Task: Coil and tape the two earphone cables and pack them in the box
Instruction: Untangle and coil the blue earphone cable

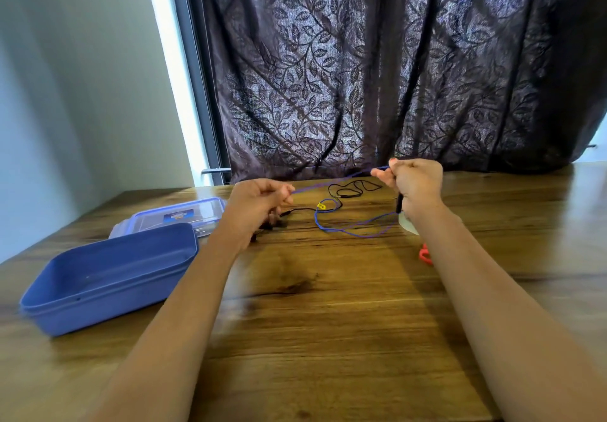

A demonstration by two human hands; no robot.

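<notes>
- Wooden table [328, 323]: the far edge runs under a dark leaf-patterned curtain [394, 60], and the left edge slants away past the blue box [108, 277]. There is wide bare wood between the two forearms on the near side.
- The blue box sits open near the left edge. Its clear lid [179, 214], blue-rimmed, lies flat just behind it.
- Person's left hand [259, 201] is curled, fingertips pinching the blue cable [331, 181].
- Person's right hand [414, 182] is raised and fisted, pinching the same cable. The span between the hands is taut in the air above the table.
- The remainder of the blue cable drops into loose loops on the wood between the hands. A black piece [399, 205] hangs below the right hand.
- The black cable [348, 188] lies loose on the table beyond those loops, in neither hand. A small yellow tag [321, 206] sits beside it.
- A red object [425, 254] and a white object [409, 224] are partly hidden by the right forearm. I cannot tell what they are.
- The lid carries a dark blue sticker, its writing too blurred to read.
</notes>
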